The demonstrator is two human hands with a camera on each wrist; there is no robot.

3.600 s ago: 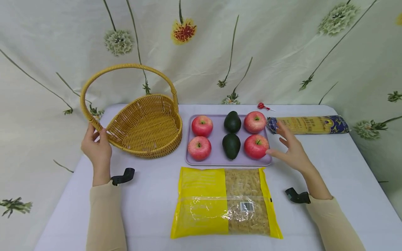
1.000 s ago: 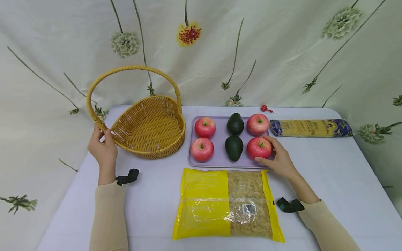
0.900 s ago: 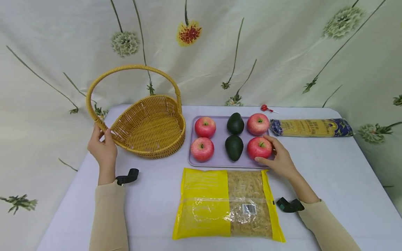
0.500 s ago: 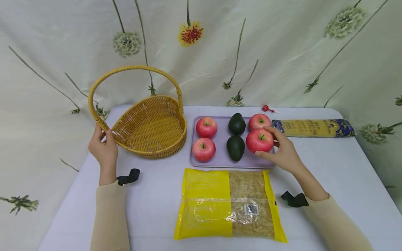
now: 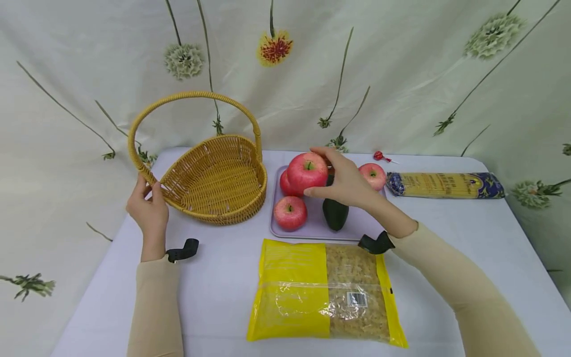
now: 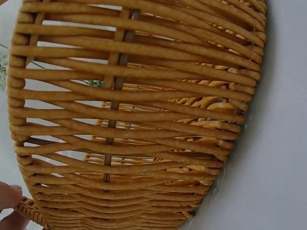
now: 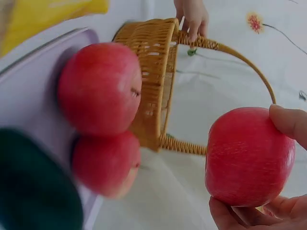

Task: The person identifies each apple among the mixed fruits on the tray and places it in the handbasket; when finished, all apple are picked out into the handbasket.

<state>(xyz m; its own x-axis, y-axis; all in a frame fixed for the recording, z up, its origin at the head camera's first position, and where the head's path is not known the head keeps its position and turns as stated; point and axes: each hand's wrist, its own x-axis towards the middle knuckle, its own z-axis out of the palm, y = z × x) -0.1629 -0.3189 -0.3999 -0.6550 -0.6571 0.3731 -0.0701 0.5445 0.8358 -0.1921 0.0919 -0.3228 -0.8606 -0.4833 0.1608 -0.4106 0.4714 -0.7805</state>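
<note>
My left hand (image 5: 149,206) pinches the lower left end of the handle of a woven wicker basket (image 5: 209,181). The left wrist view is filled by the basket's slatted side (image 6: 120,120), with a fingertip at its lower left. My right hand (image 5: 350,183) grips a red apple (image 5: 308,169) between thumb and fingers, raised over the left part of the lilac tray (image 5: 285,234). Beneath it one apple (image 5: 287,184) is partly covered, and another apple (image 5: 290,213) sits in front. The right wrist view shows the held apple (image 7: 249,158) lifted, with the basket beyond.
On the tray lie an avocado (image 5: 335,214), a second one mostly hidden by my right hand, and an apple (image 5: 372,176) at the right. A yellow bag (image 5: 325,292) lies in front. Behind right are a noodle packet (image 5: 446,185) and a red lollipop (image 5: 379,155).
My right hand reached the front right apple, took hold of it, lifted it and carried it left across the tray. The left hand stays on the basket handle.
</note>
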